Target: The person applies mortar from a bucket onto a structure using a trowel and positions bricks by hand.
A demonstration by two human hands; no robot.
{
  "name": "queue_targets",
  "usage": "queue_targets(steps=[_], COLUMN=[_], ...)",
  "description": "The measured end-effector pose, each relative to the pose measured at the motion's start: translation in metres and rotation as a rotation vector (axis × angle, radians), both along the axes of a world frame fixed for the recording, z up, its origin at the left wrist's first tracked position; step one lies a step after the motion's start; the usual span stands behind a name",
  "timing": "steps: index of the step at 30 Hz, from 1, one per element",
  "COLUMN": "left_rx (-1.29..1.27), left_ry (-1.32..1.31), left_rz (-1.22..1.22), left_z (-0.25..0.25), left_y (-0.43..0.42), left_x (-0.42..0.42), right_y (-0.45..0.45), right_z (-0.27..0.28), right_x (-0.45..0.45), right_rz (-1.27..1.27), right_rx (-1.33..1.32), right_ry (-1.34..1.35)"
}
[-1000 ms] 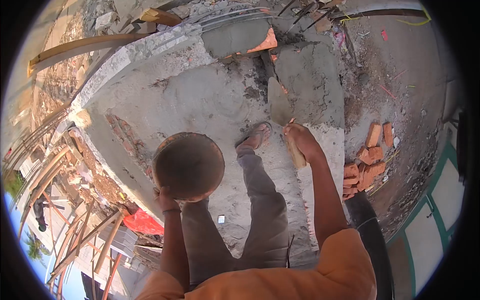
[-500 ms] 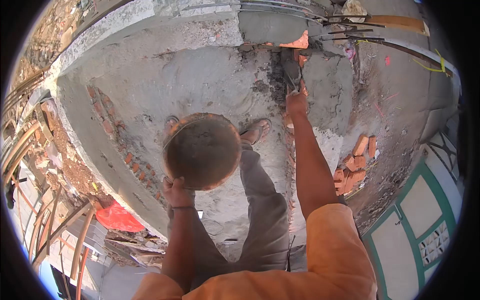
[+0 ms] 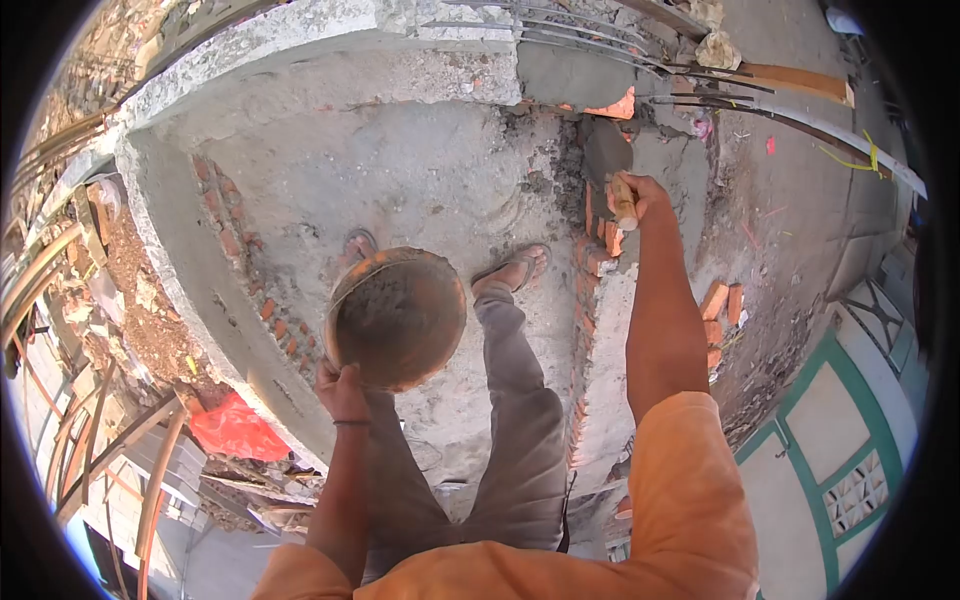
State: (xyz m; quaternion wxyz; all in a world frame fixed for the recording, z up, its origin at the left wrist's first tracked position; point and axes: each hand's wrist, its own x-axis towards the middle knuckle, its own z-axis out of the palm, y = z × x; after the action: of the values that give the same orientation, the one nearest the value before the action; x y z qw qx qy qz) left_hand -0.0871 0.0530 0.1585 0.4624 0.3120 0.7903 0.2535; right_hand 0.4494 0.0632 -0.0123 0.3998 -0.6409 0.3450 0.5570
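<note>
My left hand [image 3: 342,392] grips the near rim of a round basin [image 3: 397,318], which has grey mortar inside and is held in front of my legs. In my right hand [image 3: 642,198] is the wooden handle of a trowel [image 3: 606,150]. The trowel's grey blade lies at the top of the brick wall edge [image 3: 587,280], beside dark wet mortar and just below an exposed orange brick [image 3: 612,105].
Loose bricks [image 3: 713,302] lie on the ground at the right. Metal rods [image 3: 590,42] cross the top. A red plastic sheet [image 3: 238,428] and wooden poles [image 3: 155,480] are at the lower left. A green-framed door [image 3: 825,415] stands lower right.
My right hand has moved the trowel from the plastered top to the gap at the wall's edge, its blade now flatter. The basin first shifted right, then slightly back. The view has turned.
</note>
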Motion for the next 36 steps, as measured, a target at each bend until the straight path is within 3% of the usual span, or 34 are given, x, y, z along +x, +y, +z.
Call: queue_targets(steps=[5, 9, 10, 11, 13, 15, 18, 19, 22, 25, 27, 30, 32, 33, 36], left_rx=[-0.029, -0.120, -0.119, -0.118, -0.111, -0.115, -0.086, -0.101, -0.142, -0.146, -0.140, -0.179, -0.149, -0.133, -0.083], left_ry=[-0.038, -0.082, -0.086, -0.093, -0.135, -0.192, -0.156, -0.140, -0.093, -0.025, -0.015, -0.067, -0.093, -0.103, -0.093], left_rz=[0.032, 0.026, 0.045, 0.053, 0.088, 0.156, 0.080, 0.017, -0.098, -0.145, -0.174, -0.155, -0.184, -0.199, -0.191], left_z=[0.005, 0.006, 0.005, 0.003, 0.000, 0.007, 0.005, 0.007, 0.011, 0.019, 0.028, 0.036, 0.041, 0.043, 0.030], left_y=[-0.004, -0.013, -0.018, -0.023, -0.022, -0.019, -0.018, -0.021, -0.028, -0.017, -0.019, -0.015, -0.009, -0.007, -0.009], left_x=[0.011, 0.020, 0.022, 0.024, 0.036, 0.061, 0.072, 0.072, 0.076, 0.085, 0.089, 0.091, 0.101, 0.104, 0.093], right_y=[-0.022, -0.043, -0.058, -0.092, -0.089, -0.078, -0.103, -0.116, -0.123, -0.126, -0.126, -0.119, -0.117, -0.112, -0.101], right_z=[0.061, 0.110, 0.082, 0.020, -0.035, -0.060, -0.090, -0.089, -0.033, -0.002, 0.036, 0.063, 0.020, 0.007, 0.036], right_x=[-0.008, -0.071, -0.083, -0.091, -0.121, -0.132, -0.108, -0.107, -0.088, -0.078, -0.083, -0.099, -0.089, -0.078, -0.045], right_rz=[0.282, 0.488, 0.631, 0.876, 0.781, 1.131, 0.911, 0.910, 0.496, 0.281, 0.225, 0.471, 0.545, 0.467, 0.301], right_rx=[0.067, -0.052, -0.168, -0.151, -0.226, -0.483, -0.328, -0.290, -0.154, -0.096, -0.080, -0.092, -0.041, -0.048, -0.033], right_ry=[-0.094, -0.337, -0.354, -0.528, -0.385, -0.760, -0.806, -0.971, -0.538, -0.405, -0.351, -0.469, -0.558, -0.481, -0.321])
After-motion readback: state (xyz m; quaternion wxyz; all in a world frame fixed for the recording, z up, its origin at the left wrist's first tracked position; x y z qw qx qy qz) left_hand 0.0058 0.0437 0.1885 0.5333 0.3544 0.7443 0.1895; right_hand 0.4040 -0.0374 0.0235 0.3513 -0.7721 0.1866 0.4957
